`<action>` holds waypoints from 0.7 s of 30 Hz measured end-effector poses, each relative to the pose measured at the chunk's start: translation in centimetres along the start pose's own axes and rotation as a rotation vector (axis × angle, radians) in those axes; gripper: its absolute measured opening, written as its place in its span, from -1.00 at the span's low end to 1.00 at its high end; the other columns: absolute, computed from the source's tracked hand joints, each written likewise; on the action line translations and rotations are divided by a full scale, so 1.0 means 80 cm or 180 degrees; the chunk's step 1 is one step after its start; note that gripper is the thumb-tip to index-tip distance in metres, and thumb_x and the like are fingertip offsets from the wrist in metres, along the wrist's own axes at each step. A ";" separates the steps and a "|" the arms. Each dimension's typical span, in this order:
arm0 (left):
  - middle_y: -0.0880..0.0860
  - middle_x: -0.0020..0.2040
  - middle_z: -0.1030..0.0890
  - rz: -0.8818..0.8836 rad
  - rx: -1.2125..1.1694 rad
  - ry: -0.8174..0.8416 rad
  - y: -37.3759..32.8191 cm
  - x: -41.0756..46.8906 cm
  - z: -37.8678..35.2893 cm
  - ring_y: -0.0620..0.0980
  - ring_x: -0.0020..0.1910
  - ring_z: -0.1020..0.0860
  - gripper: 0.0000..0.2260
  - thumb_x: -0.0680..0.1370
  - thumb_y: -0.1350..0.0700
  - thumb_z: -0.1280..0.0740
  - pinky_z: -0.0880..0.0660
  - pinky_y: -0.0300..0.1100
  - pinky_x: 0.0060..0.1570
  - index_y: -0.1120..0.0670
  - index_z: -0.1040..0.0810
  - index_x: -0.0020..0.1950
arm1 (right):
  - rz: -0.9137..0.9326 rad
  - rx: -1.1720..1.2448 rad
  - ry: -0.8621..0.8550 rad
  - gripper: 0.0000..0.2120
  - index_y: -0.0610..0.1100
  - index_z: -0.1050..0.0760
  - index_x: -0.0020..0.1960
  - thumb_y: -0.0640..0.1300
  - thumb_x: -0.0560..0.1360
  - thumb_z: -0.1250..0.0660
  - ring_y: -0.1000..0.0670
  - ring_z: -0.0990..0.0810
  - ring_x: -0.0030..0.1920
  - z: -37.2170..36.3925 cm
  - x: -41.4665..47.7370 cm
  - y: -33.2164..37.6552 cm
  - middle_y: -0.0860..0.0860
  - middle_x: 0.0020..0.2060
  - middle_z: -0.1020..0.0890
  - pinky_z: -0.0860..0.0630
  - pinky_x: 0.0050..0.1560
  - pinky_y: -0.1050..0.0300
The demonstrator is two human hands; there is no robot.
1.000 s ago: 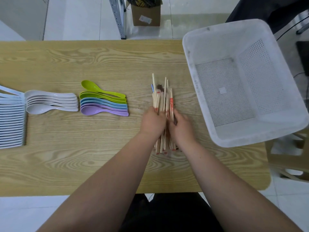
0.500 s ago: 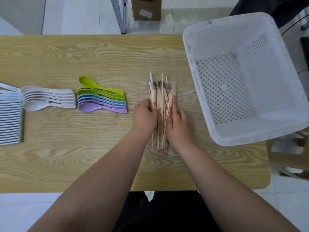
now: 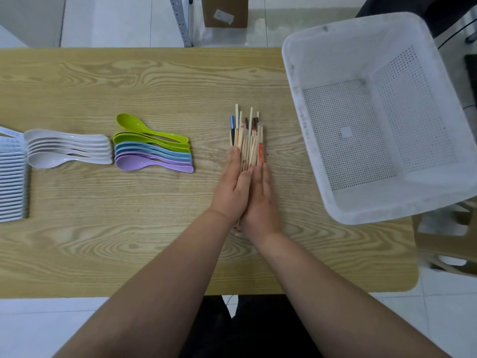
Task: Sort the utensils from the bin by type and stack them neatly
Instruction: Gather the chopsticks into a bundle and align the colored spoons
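Both forearms reach in from the near edge over the table (image 3: 129,241). Left hand (image 3: 233,187) and right hand (image 3: 260,200) sit side by side mid-table, fingers straight and together, pointing far. They press flat against the two sides of the chopsticks (image 3: 247,140), squeezing the bundle between them, with no curled grip.

The chopsticks lie on the table running near to far. Their near ends peek out at the wrists and their far ends stick out uneven past the fingertips. One blue stick is on the left side, and some have red print.

Left of them, apart, are the coloured spoons (image 3: 152,146), nested green, blue and purple with handles to the right. Further left are the white spoons (image 3: 67,148), nested the same way. A row of white utensils (image 3: 11,177) is at the left edge; type unclear.

The bin (image 3: 291,81), white and perforated, is right of the chopsticks, not touching them, and overhangs the table's right edge.

Beyond the far edge a box (image 3: 224,11) sits on the floor.
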State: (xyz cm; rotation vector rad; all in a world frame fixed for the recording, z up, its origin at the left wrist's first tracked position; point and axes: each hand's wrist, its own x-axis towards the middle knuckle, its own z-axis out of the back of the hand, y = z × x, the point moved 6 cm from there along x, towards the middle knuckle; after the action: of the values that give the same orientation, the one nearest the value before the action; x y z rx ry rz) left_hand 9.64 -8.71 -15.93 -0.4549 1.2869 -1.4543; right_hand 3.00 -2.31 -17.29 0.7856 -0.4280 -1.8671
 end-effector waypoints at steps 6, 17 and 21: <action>0.00 0.62 -0.01 -0.0528 0.0573 0.0027 0.021 -0.018 0.014 -0.17 0.59 0.06 -0.38 0.56 0.01 0.00 0.09 0.03 0.59 0.15 -0.06 0.62 | 0.0207 -0.0704 -0.0134 -0.34 -0.09 0.14 0.65 0.15 0.64 0.10 0.01 0.14 0.63 0.024 -0.003 -0.024 -0.02 0.64 0.07 0.15 0.58 -0.23; 0.10 0.63 -0.03 -0.0360 0.0067 -0.0066 0.019 -0.005 -0.003 -0.11 0.60 0.01 -0.30 0.51 -0.07 0.01 0.11 -0.37 0.51 0.22 -0.14 0.60 | 0.0232 -0.0742 -0.0146 -0.36 -0.17 0.17 0.64 0.11 0.69 0.09 0.00 0.17 0.63 0.002 0.009 -0.020 -0.07 0.64 0.13 0.15 0.59 -0.17; 0.13 0.64 -0.02 -0.0671 0.0441 0.0079 0.020 -0.010 0.012 -0.05 0.62 0.04 -0.36 0.55 -0.04 -0.04 0.09 -0.18 0.58 0.20 -0.14 0.60 | 0.0491 -0.0577 0.0030 -0.31 -0.11 0.15 0.65 0.20 0.64 0.08 0.05 0.18 0.62 0.015 0.006 -0.027 -0.02 0.64 0.15 0.13 0.59 -0.17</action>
State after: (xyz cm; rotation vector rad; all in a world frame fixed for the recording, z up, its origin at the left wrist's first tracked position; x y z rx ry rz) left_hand 11.43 -8.14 -16.71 -0.4925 1.1756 -1.7184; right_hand 0.57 -1.89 -17.92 0.6218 -0.2997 -1.7300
